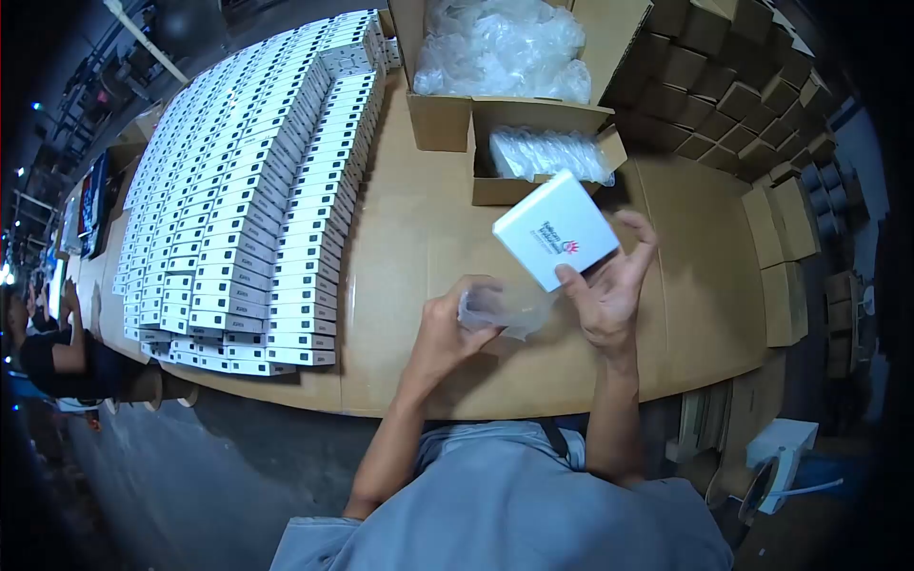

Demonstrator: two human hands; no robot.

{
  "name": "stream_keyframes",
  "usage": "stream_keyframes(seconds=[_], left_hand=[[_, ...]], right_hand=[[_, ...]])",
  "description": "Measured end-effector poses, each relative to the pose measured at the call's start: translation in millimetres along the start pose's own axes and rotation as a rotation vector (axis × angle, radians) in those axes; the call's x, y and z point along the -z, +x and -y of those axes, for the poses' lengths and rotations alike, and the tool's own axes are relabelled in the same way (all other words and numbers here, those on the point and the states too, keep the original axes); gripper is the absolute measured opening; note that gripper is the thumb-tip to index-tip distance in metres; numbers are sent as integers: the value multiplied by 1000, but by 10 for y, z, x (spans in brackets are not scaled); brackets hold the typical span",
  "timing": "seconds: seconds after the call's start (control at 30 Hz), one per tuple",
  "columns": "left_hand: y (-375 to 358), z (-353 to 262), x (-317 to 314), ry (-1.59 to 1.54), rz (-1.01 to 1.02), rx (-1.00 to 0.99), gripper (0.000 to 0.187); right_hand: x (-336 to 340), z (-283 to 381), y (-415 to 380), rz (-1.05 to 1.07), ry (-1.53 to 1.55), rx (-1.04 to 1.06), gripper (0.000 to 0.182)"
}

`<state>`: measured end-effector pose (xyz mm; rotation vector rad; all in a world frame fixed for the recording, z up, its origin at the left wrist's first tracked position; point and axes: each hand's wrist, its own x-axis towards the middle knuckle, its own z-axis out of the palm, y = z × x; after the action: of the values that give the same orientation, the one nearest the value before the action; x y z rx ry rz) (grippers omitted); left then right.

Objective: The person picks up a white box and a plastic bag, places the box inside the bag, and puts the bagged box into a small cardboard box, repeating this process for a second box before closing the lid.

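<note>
Near the desk's (419,238) front edge, the right hand (609,285) pinches a white box (557,228) tilted, corner down; just left, the left hand (447,328) grips what seems a clear plastic bag (505,306), nearly touching the box.

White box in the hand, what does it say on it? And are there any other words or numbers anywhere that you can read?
White box in the right hand: two short lines of dark print beside a small red logo, too blurred to read.
Rows of white boxes on the table: a small dark label on each, too small to read.
Clear plastic bag in the left hand: no print shows.
Open cartons: no print shows.
</note>
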<state>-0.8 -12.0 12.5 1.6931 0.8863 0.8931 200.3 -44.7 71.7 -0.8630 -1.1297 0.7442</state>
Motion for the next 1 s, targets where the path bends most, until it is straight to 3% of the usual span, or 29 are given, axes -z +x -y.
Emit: stream_keyframes(seconds=[0.13,0.23,0.47,1.0], left_hand=[[-28,31,-56,6,9,5,48],[-50,80,-24,27,-12,24,47],[-10,66,39,10,40,19,43],[-35,65,34,-24,74,156,48]], right_hand=[[-31,-117,-76,58,-1,-107,56],[18,-121,-118,107,-140,-111,51],[175,-83,-126,134,-124,-166,38],[61,-229,-54,301,-223,-281,31]])
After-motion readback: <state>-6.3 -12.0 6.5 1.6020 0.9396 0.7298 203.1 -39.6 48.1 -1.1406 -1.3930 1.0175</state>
